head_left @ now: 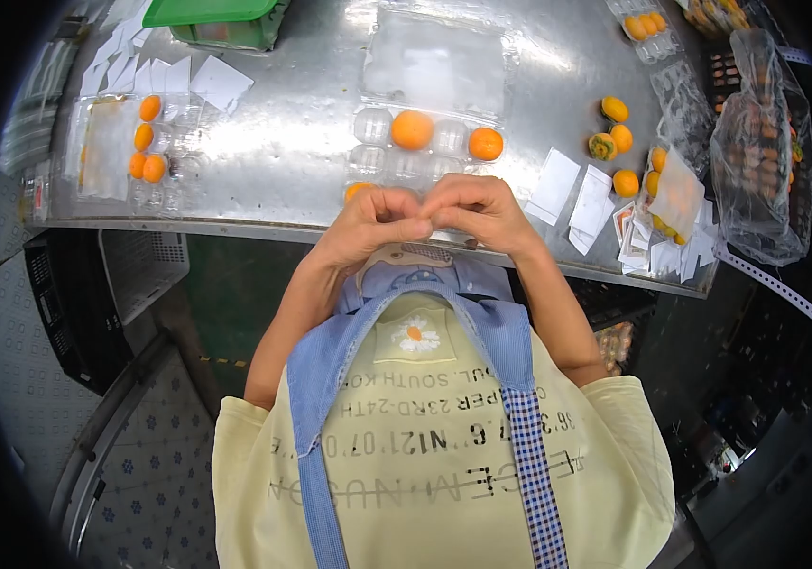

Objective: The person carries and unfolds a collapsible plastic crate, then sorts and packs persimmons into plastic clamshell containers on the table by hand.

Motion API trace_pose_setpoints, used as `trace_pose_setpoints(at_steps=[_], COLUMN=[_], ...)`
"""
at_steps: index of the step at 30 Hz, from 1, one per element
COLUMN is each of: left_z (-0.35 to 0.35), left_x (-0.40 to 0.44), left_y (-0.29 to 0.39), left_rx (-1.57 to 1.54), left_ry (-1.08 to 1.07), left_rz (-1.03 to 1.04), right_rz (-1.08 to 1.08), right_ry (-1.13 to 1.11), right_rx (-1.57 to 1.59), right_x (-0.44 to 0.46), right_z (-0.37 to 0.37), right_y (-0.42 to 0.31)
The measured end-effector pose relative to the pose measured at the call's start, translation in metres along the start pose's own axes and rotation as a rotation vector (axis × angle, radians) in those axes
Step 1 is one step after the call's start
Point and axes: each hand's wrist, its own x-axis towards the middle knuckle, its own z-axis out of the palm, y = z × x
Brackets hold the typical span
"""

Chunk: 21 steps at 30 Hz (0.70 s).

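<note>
My left hand (375,226) and my right hand (478,214) meet fingertip to fingertip at the table's front edge. Both are closed in a pinch; whatever lies between the fingers is hidden or too small to name. Just beyond them lies an open clear plastic fruit box (410,167) with moulded cups. In its cups sit a large round orange fruit (412,131) and another orange fruit (486,144) to the right. A third orange fruit (359,191) shows partly behind my left hand.
On the metal table (283,142) stand a left fruit box (102,147), white cards (221,83) and a green-lidded container (212,19). At right are loose orange fruits (619,138), paper slips (592,209), a filled box (677,194) and a plastic-covered crate (762,152).
</note>
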Motion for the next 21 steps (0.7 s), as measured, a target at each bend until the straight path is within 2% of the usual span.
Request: trace_pose_setpoints(at_steps=[8, 21], left_z=[-0.004, -0.002], left_x=[-0.001, -0.002], left_y=[-0.006, -0.009], left_rx=[-0.044, -0.021], left_ry=[-0.022, 0.056], left_rz=[-0.099, -0.04], right_rz=[0.002, -0.251], right_ry=[-0.064, 0.069], right_rx=[-0.077, -0.409], right_x=[0.003, 0.001], right_z=[-0.004, 0.01], right_y=[-0.002, -0.006])
